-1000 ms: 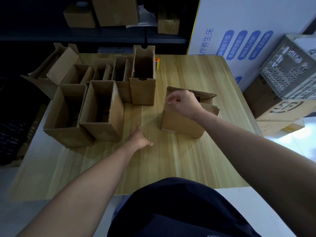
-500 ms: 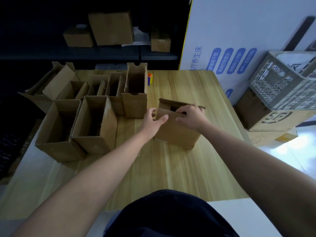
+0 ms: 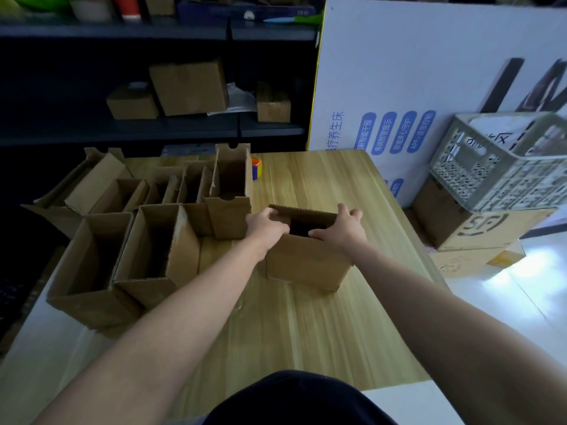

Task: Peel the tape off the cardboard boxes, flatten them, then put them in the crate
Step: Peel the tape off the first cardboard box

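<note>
One box (image 3: 306,262) sits mid-worktop (image 3: 306,326). The left hand (image 3: 265,228) and right hand (image 3: 340,230) both have fingers curled over its top edges, gripping. Maybe seven open boxes (image 3: 184,250) crowd the left side, hard to count. One crate (image 3: 497,167) sits past the right edge. Plain wood stretches toward the near edge.

2 bare arms reach forward, side by side. The left hand (image 3: 265,226) grips the left top edge of the box (image 3: 306,262), fingers curled over it. The right hand (image 3: 340,230) grips the right top edge, thumb pointing inward.
</note>
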The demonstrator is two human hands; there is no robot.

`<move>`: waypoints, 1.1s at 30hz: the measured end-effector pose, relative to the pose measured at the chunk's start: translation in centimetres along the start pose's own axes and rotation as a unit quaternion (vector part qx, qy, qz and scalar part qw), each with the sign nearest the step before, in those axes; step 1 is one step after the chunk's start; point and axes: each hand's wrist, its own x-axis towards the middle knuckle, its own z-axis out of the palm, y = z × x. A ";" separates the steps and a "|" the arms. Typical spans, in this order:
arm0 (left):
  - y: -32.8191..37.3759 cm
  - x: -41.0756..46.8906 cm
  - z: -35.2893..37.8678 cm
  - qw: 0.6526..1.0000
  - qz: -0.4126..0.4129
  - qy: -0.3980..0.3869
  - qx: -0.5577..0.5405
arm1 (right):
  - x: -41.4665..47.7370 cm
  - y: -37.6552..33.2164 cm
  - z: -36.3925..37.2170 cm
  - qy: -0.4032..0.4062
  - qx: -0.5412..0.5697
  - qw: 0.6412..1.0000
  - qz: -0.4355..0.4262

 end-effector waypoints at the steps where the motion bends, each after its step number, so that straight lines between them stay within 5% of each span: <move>1: 0.0 0.0 0.0 1.000 -0.007 -0.009 -0.013 | 0.0 0.0 0.0 0.002 0.008 1.000 0.004; 14: -0.8 -0.6 0.0 0.996 -0.034 -0.051 -0.071 | 0.5 -1.0 -0.6 0.006 0.020 0.994 0.104; 21: -0.9 -0.6 -0.6 0.993 -0.040 -0.079 -0.076 | 0.6 -0.6 -0.9 0.020 0.006 0.999 0.043; 26: -0.9 0.2 -1.5 0.995 -0.047 -0.024 -0.089 | 0.8 -0.4 -2.9 -0.043 0.041 0.998 -0.038; 33: 0.2 0.5 -1.8 0.999 -0.023 0.007 0.028 | 0.2 0.6 -3.5 0.006 0.094 0.995 -0.034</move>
